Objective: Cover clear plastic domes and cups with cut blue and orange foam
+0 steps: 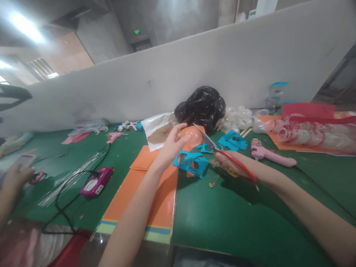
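A left hand [169, 148] pinches a rounded orange foam piece [193, 135] between fingers and thumb beside red-handled scissors [239, 167], gripped closed-fisted in the right hand [229, 165]. Cut blue foam scraps [190, 163] lie just below the grip; uncut orange sheets [155, 193] wait nearer the person.

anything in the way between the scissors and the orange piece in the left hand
Nothing visible stands in the way. The blades of the red-handled scissors, held in the right hand, reach the edge of the orange piece held in the left hand. The blue cut scraps lie lower down, under the hands.
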### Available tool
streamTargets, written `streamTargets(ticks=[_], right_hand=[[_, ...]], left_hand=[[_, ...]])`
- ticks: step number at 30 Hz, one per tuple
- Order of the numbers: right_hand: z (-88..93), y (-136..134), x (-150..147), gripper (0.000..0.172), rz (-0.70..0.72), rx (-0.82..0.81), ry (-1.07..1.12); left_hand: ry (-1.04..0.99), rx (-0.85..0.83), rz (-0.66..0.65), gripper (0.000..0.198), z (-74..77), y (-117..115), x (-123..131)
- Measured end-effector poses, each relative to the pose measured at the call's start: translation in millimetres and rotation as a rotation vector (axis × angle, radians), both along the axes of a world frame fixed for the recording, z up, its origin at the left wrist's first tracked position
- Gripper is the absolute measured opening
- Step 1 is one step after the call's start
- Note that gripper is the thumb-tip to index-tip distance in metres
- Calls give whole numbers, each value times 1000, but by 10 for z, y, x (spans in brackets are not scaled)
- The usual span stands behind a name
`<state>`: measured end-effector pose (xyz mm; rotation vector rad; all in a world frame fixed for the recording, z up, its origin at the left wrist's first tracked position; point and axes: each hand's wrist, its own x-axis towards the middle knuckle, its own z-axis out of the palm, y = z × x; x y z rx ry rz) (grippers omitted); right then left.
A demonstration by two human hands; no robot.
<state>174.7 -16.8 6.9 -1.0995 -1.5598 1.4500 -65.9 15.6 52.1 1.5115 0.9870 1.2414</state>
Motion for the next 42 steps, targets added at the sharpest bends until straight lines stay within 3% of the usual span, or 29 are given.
streamTargets(ticks=[7,17,29,42], right_hand=[[178,-148,-51,63,50,106,-224],[-23,27,66,54,35,219,-309],[62,-57,79,45,129,282,-397],[54,-65,14,55,143,156,-315]], left_hand=[[12,-20,-55,52,-116,17,74],[52,-1,-4,54,-24,5,8],[32,-32,-100,54,33,4,-18],[27,-31,-135,53,8,26,-63]])
